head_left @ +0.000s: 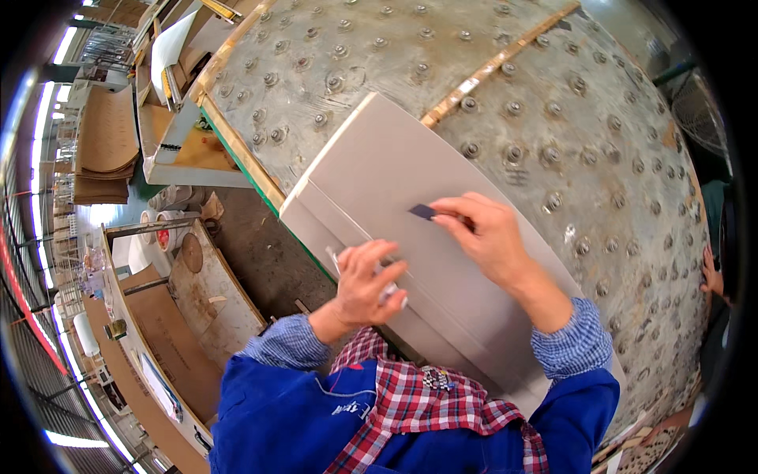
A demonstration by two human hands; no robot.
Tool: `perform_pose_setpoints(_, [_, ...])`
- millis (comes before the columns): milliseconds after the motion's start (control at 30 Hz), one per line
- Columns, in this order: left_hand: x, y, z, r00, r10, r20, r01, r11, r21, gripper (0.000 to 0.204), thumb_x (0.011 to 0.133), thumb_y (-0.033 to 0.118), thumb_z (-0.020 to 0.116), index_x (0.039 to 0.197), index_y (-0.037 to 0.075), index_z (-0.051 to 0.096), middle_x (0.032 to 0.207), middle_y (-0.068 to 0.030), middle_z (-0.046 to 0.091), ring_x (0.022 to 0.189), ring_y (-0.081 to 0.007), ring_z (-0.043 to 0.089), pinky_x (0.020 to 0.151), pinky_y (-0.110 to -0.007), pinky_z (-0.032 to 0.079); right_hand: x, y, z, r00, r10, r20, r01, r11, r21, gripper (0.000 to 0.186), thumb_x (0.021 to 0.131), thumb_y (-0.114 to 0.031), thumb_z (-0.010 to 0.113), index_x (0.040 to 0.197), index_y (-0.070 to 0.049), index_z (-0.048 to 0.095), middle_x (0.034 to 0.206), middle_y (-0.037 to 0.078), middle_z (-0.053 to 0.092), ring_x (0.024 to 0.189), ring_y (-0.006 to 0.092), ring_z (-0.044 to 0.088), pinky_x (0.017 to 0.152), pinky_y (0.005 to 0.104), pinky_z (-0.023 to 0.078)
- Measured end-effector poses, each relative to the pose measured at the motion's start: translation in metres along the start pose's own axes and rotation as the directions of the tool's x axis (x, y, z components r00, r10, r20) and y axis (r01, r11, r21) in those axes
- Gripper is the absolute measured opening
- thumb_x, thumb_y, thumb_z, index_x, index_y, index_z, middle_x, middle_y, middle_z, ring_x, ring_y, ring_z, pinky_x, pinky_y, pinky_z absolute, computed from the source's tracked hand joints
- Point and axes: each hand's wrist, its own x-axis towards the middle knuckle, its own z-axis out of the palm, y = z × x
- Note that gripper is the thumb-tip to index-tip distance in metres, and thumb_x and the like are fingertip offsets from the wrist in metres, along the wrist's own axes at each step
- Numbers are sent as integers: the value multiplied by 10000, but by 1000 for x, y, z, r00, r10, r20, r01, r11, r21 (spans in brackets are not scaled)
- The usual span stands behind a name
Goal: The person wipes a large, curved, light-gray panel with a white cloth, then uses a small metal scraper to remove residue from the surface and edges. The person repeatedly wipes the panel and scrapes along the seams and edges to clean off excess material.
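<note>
My right hand (489, 237) pinches a small dark flat piece (422, 212) with a slanted end, held over a large grey panel (379, 158). Whether the piece touches the panel, I cannot tell. My left hand (363, 284) is curled round a slim whitish object (387, 294) near the panel's near-left edge; its ends show past the fingers and its kind is unclear. A long line or fold runs along that edge of the panel. The panel lies slantwise on a metal table (355, 63) studded with ball rollers.
A wooden strip (489, 71) crosses the table beyond the panel. To the left stand a wooden-framed cart (174, 316) holding cardboard, and a stack of brown sheets (106, 142). Another person's hand (711, 272) rests at the table's right edge.
</note>
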Motion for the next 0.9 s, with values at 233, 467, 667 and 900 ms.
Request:
perform_pose_setpoints(233, [-7,-5,16,999,-41,17,42,998,-40,303,650,251,648,915,117,708,994,-46,641,1020,-242,609,869,-374,385,104,0,95,946,-323,-19,317,938,-138,106,841,-173,647,920,-156,717,714,24,586,695,247,558,637,377,410])
perform_pose_setpoints(467, [-7,-4,18,998,-64,-26,62,996,-64,294,641,259,648,888,118,719,980,-44,668,1004,-219,629,858,-355,398,125,-8,126,946,-316,77,325,920,-219,100,833,-159,626,876,-155,715,728,20,579,738,220,567,691,365,401])
perform_pose_setpoints(667, [-6,-6,19,996,-77,-39,74,993,-90,273,649,255,627,874,126,717,965,-19,674,997,-195,628,825,-326,424,126,-7,130,932,-354,82,363,909,-206,91,819,-143,628,868,-155,704,750,1,563,728,200,552,688,359,386])
perform_pose_setpoints(900, [-6,-6,20,995,-84,-55,78,992,-103,269,650,256,634,872,125,712,957,-16,678,997,-191,628,819,-327,434,125,-8,128,922,-373,108,388,893,-227,93,821,-139,629,882,-148,698,750,-10,542,741,191,544,688,358,382])
